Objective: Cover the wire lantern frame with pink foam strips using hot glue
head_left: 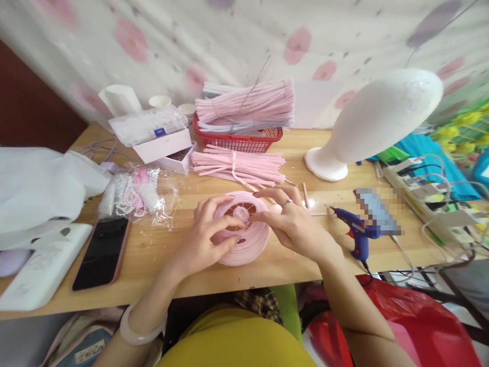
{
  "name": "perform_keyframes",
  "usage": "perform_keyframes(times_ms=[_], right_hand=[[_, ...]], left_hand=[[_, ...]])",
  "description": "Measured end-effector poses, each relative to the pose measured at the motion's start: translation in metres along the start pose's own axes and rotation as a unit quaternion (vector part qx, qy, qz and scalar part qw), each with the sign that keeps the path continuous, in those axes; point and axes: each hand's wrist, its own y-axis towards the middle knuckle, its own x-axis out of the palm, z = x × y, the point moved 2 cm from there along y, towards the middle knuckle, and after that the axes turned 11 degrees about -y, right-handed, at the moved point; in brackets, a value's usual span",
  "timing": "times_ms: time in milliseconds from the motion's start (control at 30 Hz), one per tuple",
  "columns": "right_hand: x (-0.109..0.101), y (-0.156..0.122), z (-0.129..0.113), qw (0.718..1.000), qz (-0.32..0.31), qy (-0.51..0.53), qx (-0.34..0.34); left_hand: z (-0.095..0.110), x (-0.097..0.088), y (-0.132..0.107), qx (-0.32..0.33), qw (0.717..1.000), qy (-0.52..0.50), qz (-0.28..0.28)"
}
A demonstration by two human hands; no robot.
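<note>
A round pink piece (244, 253), wound in rings of soft pink strip, lies on the table before me. Thin wire spokes and a small pink coil (240, 213) show in its open middle. My left hand (208, 234) holds its left side, the forefinger reaching to the centre and the thumb on the near rings. From the right, my right hand (300, 221) grips it with the forefinger at the far rim and the thumb near the coil. Anything pinched at the centre is too small to make out. Behind lies a tied bundle of pink strips (214, 165).
A red basket (239, 144) of pink and white stems stands behind. On the right are a white foam head form (382, 120), a blue glue gun (359, 232) and a power strip (431, 204). A phone (101, 252) and bagged beads (133, 191) lie left.
</note>
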Motion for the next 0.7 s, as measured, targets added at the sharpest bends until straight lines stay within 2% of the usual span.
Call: perform_keyframes(times_ms=[400, 700], right_hand=[[0.006, -0.012, 0.001, 0.999, 0.039, 0.001, 0.012], [0.013, -0.02, 0.004, 1.0, 0.029, -0.012, 0.005]], left_hand=[[0.006, 0.002, -0.001, 0.042, 0.998, 0.026, 0.05], [0.006, 0.005, -0.006, 0.059, 0.993, 0.051, 0.092]])
